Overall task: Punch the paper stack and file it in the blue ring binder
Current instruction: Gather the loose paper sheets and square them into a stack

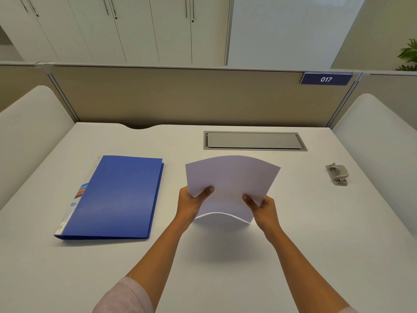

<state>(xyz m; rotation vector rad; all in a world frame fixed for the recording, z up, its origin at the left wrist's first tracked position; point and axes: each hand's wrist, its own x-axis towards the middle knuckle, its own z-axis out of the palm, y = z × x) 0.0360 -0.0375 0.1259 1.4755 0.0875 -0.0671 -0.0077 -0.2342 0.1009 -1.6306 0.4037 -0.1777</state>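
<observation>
**A:** Where is the paper stack found?

**B:** The paper stack (232, 184) is held above the white desk (225, 272), bowed upward, and a shadow is cast beneath it. Its near corners are gripped. The left hand (191, 203) is clamped on the left corner with the thumb on top, and the right hand (264, 207) on the right corner.

**A:** What is laid at the sides?

**B:** The blue ring binder (117, 197) is laid closed to the left, well apart from the sheets, spine outward. The hole punch (337, 174) is set far right, near the desk's edge. A recessed cable hatch (253, 140) is seen beyond the paper's far edge.
</observation>
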